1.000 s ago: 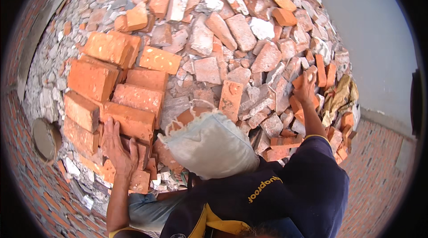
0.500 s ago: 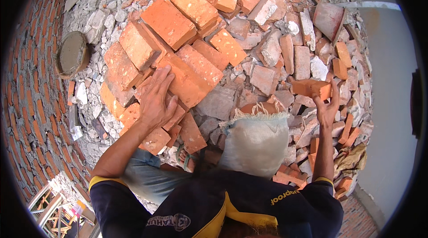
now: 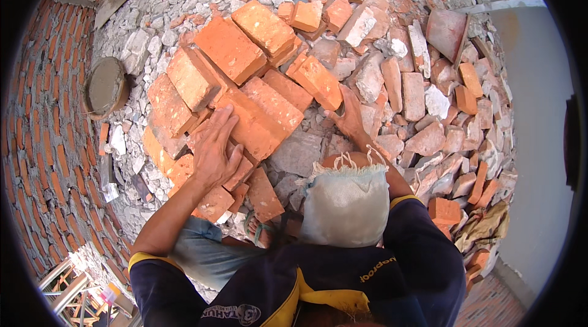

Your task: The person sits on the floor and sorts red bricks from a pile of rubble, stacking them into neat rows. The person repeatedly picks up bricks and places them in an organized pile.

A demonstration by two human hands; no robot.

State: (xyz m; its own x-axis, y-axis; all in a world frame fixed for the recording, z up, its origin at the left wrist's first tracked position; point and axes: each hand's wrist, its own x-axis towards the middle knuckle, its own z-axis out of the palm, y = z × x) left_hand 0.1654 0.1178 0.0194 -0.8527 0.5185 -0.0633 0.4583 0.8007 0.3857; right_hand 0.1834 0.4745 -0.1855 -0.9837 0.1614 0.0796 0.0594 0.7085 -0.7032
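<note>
Your right hand (image 3: 350, 116) has swung in from the far rubble, now fingers curled down at the near end of the orange brick (image 3: 316, 81), whose long axis runs up-left; can't tell if it's gripped. Left hand (image 3: 214, 149) lies flat and open on the brick stack (image 3: 245, 112). Grey chunks (image 3: 370, 79) crowd the right, white sack (image 3: 346, 204) sits below

Counted in the brick rubble

Two hands: left hand (image 3: 215, 150) at 9 o'clock, right hand (image 3: 350, 117) at 1 o'clock. One white sack (image 3: 346, 207) at 6 o'clock, one round pan (image 3: 105, 86) at 9 o'clock. Bricks (image 3: 229, 48) and broken pieces: too many to count.
</note>
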